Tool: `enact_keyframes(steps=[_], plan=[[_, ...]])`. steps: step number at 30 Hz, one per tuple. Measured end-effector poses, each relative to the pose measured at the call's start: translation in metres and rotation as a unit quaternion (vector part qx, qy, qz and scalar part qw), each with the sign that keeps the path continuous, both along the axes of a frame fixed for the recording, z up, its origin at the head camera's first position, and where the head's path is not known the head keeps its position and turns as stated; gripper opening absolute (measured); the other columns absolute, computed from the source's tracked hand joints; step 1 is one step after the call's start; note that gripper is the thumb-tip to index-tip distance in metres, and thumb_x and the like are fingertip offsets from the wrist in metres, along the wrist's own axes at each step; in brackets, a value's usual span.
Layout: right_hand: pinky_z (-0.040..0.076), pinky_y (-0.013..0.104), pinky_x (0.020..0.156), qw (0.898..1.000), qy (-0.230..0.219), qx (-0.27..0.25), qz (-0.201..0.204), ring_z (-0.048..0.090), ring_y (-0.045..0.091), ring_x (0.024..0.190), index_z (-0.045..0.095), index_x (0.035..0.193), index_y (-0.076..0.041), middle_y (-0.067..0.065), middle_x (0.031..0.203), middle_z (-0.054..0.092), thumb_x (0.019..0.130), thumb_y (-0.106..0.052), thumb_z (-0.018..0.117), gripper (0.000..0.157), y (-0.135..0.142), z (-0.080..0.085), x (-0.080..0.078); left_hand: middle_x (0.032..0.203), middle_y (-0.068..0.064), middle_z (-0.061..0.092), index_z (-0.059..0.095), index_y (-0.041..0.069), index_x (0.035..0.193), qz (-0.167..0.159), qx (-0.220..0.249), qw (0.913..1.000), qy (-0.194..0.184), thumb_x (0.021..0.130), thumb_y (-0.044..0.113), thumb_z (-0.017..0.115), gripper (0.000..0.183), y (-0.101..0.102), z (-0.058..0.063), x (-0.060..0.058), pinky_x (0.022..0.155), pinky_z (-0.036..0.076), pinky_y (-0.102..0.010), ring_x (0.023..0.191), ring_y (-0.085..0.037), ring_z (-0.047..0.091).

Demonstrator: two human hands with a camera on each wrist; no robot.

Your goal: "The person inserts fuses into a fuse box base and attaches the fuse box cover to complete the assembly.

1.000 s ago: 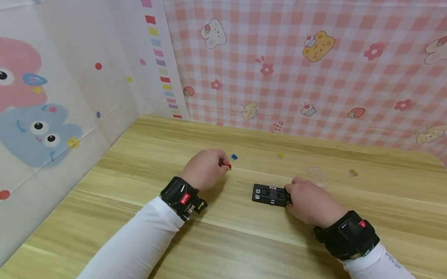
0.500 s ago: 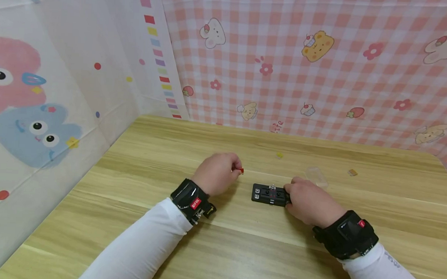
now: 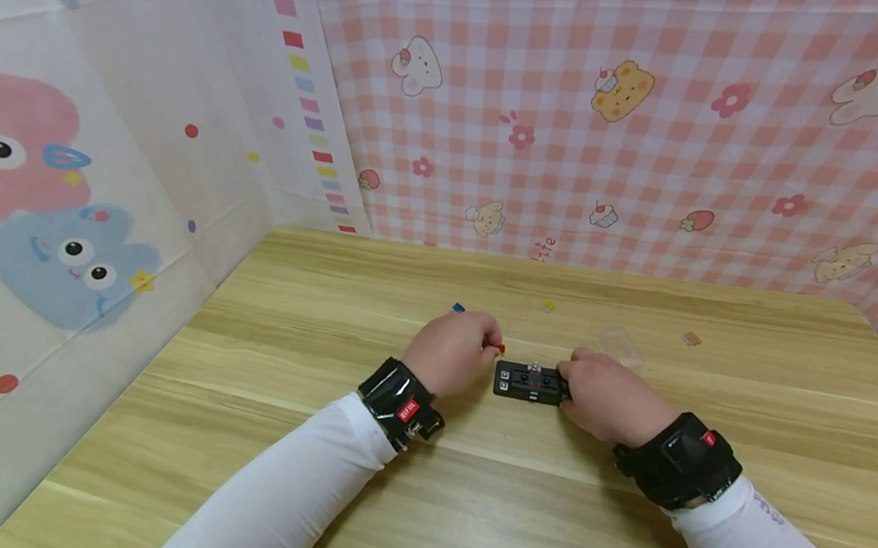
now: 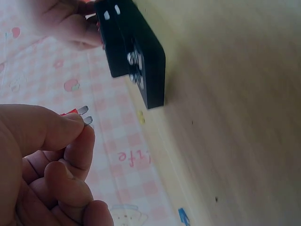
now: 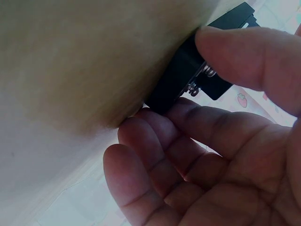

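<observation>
Between thumb and index finger, my left hand (image 3: 452,355) pinches a small red blade fuse (image 4: 70,112). Its two metal prongs (image 4: 83,110) stick out past the fingertips in the left wrist view. Just right of it, apart from the fuse, a black fuse block (image 3: 528,382) lies on the table. My right hand (image 3: 613,398) grips the block's right end, with the thumb on one side and the index finger on the other in the right wrist view. Metal screw terminals (image 5: 207,70) show on the block's end there.
A blue fuse (image 3: 458,307) lies behind my left hand. Farther back is a yellow fuse (image 3: 549,305). A clear plastic cover (image 3: 622,348) lies behind my right hand, with a tan-orange fuse (image 3: 692,339) to its right. Patterned cloth (image 3: 521,89) hangs behind the table.
My left hand has moved right and slightly nearer, carrying the red fuse close to the block's left end. The blue fuse, hidden half a second ago, shows again. My right hand stays put.
</observation>
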State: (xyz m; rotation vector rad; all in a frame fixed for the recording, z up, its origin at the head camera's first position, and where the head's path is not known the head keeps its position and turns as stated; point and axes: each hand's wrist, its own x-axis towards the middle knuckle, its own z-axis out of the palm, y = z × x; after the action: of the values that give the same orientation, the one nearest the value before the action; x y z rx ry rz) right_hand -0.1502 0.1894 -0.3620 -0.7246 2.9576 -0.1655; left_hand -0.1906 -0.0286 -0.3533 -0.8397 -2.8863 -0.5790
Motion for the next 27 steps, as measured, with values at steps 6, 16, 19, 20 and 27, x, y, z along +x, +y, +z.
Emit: enact_keyframes(steps=[6, 16, 19, 20, 27], plan=[[0.044, 0.031, 0.059, 1.0, 0.008, -0.005, 0.005, 0.046, 0.015, 0.066, 0.065, 0.096, -0.003, 0.002, 0.078, 0.05, 0.074, -0.013, 0.074, 0.026, 0.0, -0.001, 0.0, 0.073, 0.012, 0.055, 0.061, 0.022, 0.081, -0.007, -0.006, 0.9999, -0.004, 0.088, 0.024, 0.064, 0.008, 0.009, -0.002, 0.003, 0.057, 0.044, -0.024, 0.063, -0.006, 0.048], [0.042, 0.03, 0.057, 1.0, 0.015, -0.017, 0.011, 0.044, 0.014, 0.064, 0.065, 0.092, -0.004, 0.001, 0.076, 0.049, 0.073, -0.013, 0.074, 0.023, 0.002, -0.005, -0.002, 0.072, 0.013, 0.056, 0.06, 0.023, 0.081, -0.026, -0.012, 0.9996, -0.006, 0.089, 0.025, 0.064, 0.009, 0.019, -0.004, 0.007, 0.055, 0.043, -0.022, 0.061, -0.005, 0.048], [0.042, 0.03, 0.057, 1.0, 0.02, -0.018, 0.014, 0.044, 0.014, 0.063, 0.065, 0.091, -0.004, 0.001, 0.076, 0.049, 0.072, -0.013, 0.074, 0.022, 0.002, -0.005, -0.002, 0.073, 0.014, 0.056, 0.06, 0.023, 0.081, -0.029, -0.02, 0.9994, -0.003, 0.089, 0.025, 0.063, 0.009, 0.02, -0.005, 0.007, 0.055, 0.042, -0.022, 0.061, -0.004, 0.049], [0.042, 0.03, 0.056, 1.0, 0.021, -0.018, 0.015, 0.044, 0.014, 0.063, 0.065, 0.091, -0.004, 0.001, 0.076, 0.049, 0.072, -0.013, 0.074, 0.022, 0.002, -0.005, -0.002, 0.073, 0.014, 0.056, 0.06, 0.023, 0.081, -0.03, -0.021, 0.9993, -0.001, 0.089, 0.025, 0.064, 0.009, 0.021, -0.005, 0.007, 0.055, 0.042, -0.021, 0.061, -0.004, 0.048], [0.042, 0.03, 0.057, 1.0, 0.016, -0.01, 0.016, 0.044, 0.014, 0.063, 0.064, 0.091, -0.003, 0.002, 0.076, 0.048, 0.073, -0.012, 0.073, 0.022, 0.001, -0.002, -0.001, 0.071, 0.014, 0.054, 0.06, 0.024, 0.079, -0.034, -0.023, 0.9992, -0.002, 0.088, 0.024, 0.064, 0.01, 0.024, -0.006, 0.006, 0.054, 0.043, -0.022, 0.06, -0.003, 0.047]])
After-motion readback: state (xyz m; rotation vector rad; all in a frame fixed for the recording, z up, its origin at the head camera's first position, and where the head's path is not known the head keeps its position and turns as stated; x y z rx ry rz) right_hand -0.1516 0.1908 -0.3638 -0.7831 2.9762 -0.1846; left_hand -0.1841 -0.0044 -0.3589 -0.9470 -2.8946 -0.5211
